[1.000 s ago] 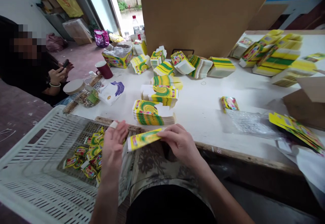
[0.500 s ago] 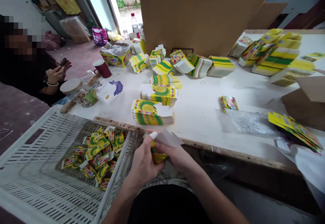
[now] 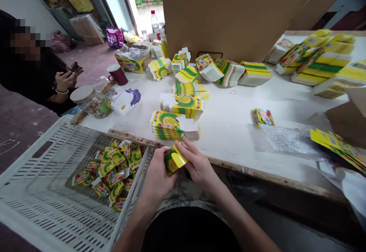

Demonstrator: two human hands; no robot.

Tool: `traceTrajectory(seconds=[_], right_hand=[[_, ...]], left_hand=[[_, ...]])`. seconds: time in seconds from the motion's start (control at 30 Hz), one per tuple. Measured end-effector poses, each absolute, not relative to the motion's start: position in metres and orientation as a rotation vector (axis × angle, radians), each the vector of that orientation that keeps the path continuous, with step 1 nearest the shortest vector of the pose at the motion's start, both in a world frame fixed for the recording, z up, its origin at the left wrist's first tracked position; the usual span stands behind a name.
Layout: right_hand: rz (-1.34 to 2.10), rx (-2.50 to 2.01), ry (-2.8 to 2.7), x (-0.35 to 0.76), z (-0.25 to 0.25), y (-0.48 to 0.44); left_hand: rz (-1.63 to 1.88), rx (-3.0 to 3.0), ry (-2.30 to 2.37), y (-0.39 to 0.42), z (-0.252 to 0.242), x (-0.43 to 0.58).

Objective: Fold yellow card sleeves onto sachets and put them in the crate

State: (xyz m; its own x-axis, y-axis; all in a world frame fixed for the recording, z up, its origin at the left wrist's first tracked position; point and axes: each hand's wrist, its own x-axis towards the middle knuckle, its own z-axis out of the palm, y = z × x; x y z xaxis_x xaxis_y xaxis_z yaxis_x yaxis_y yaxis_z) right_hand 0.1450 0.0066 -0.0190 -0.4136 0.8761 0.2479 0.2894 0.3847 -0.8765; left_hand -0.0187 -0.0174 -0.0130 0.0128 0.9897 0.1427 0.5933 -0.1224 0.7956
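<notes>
Between my hands, at the table's front edge, is a small yellow-green carton [image 3: 171,162] with a raised yellow flap. My left hand [image 3: 160,172] grips its left side. The fingers of my right hand [image 3: 197,163] press on the flap from the right. Just beyond my hands a stack of flat cartons [image 3: 167,124] lies on the white table [image 3: 228,130], with a second stack [image 3: 185,105] behind it. To the left, a white plastic crate [image 3: 57,206] holds a heap of small cartons [image 3: 114,170].
Along the back stand more carton stacks [image 3: 254,74] before a big cardboard sheet [image 3: 228,15]. A maroon mug [image 3: 117,74] and jar [image 3: 98,105] are at left. A single carton [image 3: 263,117] and plastic bag [image 3: 288,139] lie right. A person [image 3: 31,65] holds a phone at far left.
The carton in my hands has turned, and its flap now shows yellow instead of white-grey. My right fingers have moved up onto it. The whole view has shifted slightly.
</notes>
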Motion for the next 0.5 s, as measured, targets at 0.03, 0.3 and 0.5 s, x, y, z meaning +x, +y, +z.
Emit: traceTrajectory(seconds=[0.03,0.3,0.5], right_hand=[[1.004,-0.988,-1.976,0.147,-0.020,0.008],[1.160,-0.877,-2.158,0.167,0.014,0.018],[1.359,-0.916,-1.614,0.148,-0.005,0.008]], left_hand=[[0.944,1.777,1.638,-0.017,-0.010,-0.023],[0.865,1.805,1.490,-0.013,0.014,-0.041],[1.029,1.961,1.691,-0.015,0.005,-0.028]])
